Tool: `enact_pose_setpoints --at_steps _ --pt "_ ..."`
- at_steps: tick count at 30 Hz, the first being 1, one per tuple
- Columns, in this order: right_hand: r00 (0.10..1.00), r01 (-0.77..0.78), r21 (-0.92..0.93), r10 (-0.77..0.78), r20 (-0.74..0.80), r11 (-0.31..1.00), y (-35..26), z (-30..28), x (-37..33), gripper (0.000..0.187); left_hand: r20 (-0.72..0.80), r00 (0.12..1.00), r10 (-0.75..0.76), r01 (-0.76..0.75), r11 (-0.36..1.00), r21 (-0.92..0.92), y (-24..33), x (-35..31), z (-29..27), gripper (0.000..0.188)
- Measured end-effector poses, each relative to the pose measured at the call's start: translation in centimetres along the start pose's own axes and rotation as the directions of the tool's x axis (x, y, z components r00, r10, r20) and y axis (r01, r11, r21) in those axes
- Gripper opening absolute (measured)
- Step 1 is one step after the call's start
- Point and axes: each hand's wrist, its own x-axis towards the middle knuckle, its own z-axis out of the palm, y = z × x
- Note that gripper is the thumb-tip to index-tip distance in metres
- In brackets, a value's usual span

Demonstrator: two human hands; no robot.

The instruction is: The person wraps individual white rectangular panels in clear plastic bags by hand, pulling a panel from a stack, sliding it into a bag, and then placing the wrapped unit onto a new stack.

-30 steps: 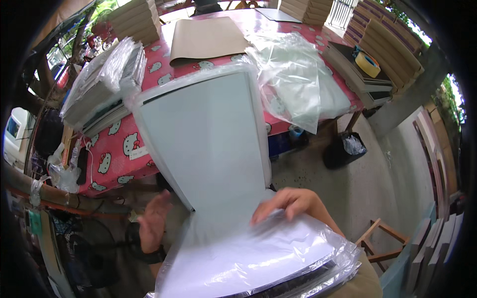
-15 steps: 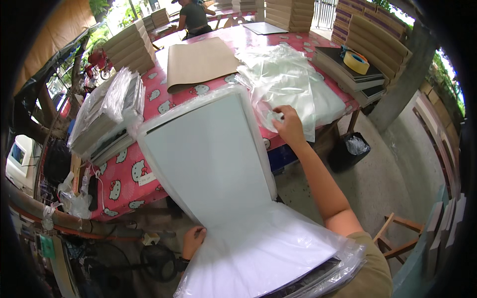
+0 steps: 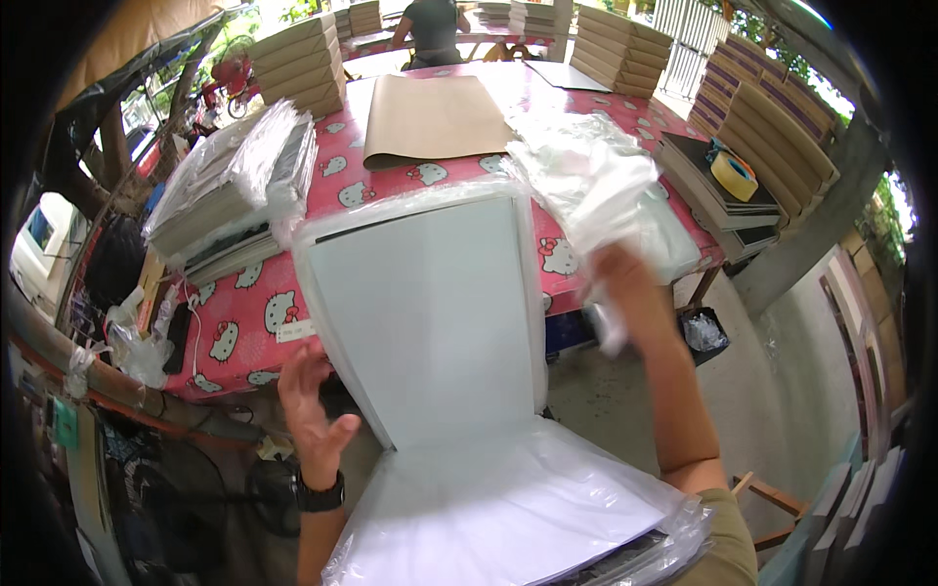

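Note:
A tall stack of pale grey sheets [image 3: 430, 313] in clear plastic leans against the table edge in front of me. Below it, a plastic-covered white stack [image 3: 498, 498] lies close to my body. My left hand [image 3: 318, 415], with a dark band at the wrist, is raised beside the grey stack, fingers apart and holding nothing. Blurred by motion, my right hand [image 3: 625, 293] grips a clear plastic bag [image 3: 611, 327] at the table's front edge. Crumpled plastic stretches from it to the pile of clear bags [image 3: 576, 156] behind.
A pink patterned tablecloth [image 3: 225, 342] covers the table. On it are folded brown paper [image 3: 435, 117], wrapped stacks [image 3: 220, 195] at left, and dark boards [image 3: 703, 161] with a tape roll [image 3: 733, 176]. A black bin [image 3: 703, 332] stands below. A person [image 3: 430, 34] is beyond.
My right hand has pulled plastic from the pile toward me and to the right. My left hand has let go of the stack's lower side and risen, spreading its fingers. The view has shifted.

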Motion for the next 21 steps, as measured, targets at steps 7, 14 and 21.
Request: enact_pose_setpoints --at_steps 7,14,21 --pt "0.703 -0.582 0.547 0.034 0.710 0.601 -7.5 6.9 -0.6 0.017 0.808 0.563 -0.172 0.526 0.829 -0.190 1.4 5.1 5.6 0.073" --pt "0.834 -0.517 0.603 0.199 0.514 0.607 -3.0 6.8 1.3 0.022 0.503 0.614 -0.608 0.759 0.278 -0.589 0.2 4.4 3.6 0.042" --pt "0.881 -0.443 0.497 0.258 0.398 0.746 -2.0 8.2 0.2 0.020 0.593 0.725 -0.350 0.677 0.524 -0.517 -0.7 4.8 5.3 0.053"
